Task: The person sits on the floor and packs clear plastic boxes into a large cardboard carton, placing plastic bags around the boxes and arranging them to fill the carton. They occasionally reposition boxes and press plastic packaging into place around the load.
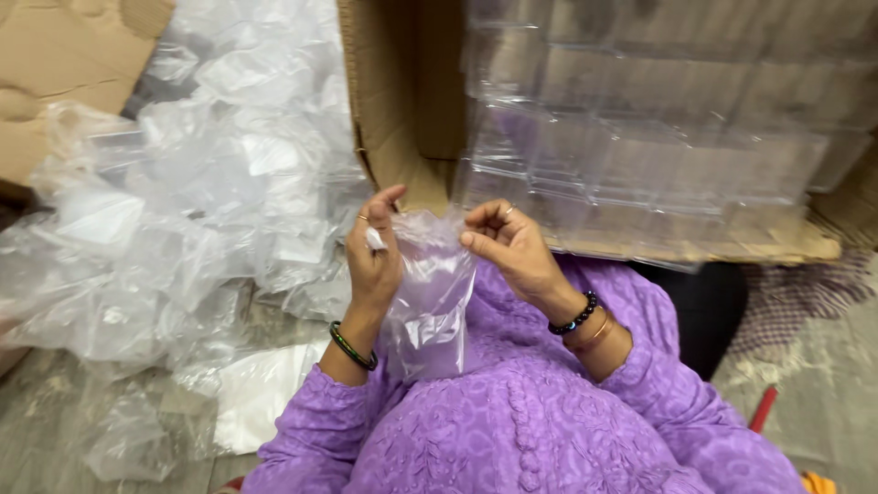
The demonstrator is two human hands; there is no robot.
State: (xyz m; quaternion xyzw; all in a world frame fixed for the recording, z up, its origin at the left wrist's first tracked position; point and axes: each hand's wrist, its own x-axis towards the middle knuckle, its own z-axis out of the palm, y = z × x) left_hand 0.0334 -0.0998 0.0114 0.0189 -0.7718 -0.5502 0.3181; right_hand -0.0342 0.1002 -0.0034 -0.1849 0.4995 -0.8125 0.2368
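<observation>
purple embroidered sleeves cover both arms at the lower middle of the frame. the left hand (373,261) wears a ring and dark green bangles. the right hand (512,245) wears a ring, a black bead bracelet and a gold bangle.

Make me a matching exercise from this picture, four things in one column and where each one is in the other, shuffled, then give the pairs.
Things:
1. clear plastic bag
2. pile of empty bags
3. clear plastic boxes
4. black bead bracelet

Places:
A. stacked inside the cardboard carton
B. on the right wrist
C. held up by its top edge between left hand and right hand
D. heaped on the floor at the left

Pairs: 1-C, 2-D, 3-A, 4-B
</observation>
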